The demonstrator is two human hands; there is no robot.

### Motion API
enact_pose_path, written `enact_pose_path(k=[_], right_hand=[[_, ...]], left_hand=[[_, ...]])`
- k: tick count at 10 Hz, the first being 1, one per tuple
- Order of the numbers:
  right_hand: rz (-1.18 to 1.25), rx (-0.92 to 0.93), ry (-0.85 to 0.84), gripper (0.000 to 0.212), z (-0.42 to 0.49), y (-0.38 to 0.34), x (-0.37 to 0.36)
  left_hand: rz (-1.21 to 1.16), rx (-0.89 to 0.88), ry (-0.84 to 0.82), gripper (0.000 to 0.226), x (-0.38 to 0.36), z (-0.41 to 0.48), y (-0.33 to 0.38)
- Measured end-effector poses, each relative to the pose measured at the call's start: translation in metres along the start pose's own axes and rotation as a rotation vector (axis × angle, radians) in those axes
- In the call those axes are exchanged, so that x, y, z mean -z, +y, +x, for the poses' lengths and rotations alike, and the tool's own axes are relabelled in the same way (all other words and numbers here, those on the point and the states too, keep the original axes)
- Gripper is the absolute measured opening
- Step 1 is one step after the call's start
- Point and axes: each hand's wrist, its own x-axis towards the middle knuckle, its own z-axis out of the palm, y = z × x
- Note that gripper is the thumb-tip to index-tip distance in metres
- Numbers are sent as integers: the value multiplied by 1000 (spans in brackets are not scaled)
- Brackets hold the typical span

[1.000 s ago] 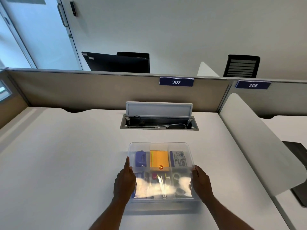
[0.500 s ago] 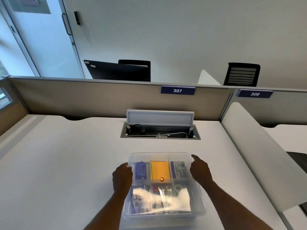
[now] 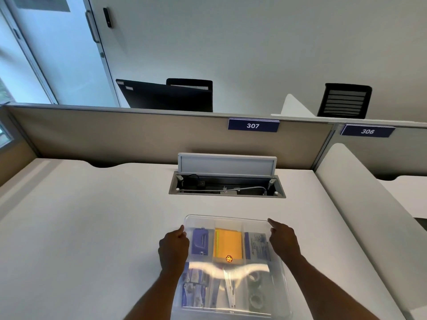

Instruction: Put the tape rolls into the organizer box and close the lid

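The clear organizer box (image 3: 286,296) sits on the white desk in front of me with its transparent lid (image 3: 227,220) lying flat on top. Through the lid I see two tape rolls (image 3: 255,299) in the near right compartment, plus a blue item, an orange pad and a printed card in the far compartments. My left hand (image 3: 174,247) is curled against the lid's far left edge. My right hand (image 3: 283,239) rests on the far right corner, index finger stretched along the rim.
An open cable hatch (image 3: 227,184) with a raised flap lies in the desk just beyond the box. A beige partition (image 3: 138,135) closes the back, and a white divider panel (image 3: 360,204) runs along the right side.
Both hands slid from the box's near sides forward to its far corners. The view tilted, so the box now sits lower in the frame.
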Motion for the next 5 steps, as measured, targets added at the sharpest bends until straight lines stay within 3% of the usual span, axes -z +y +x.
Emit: enact_pose_path(k=[3, 5], right_hand=[[-157, 24, 5, 40, -1, 2, -1], [-312, 141, 60, 61, 5, -22, -4]], left_hand=[[24, 2, -44, 29, -1, 0, 0], [140, -96, -192, 64, -2, 10, 10]])
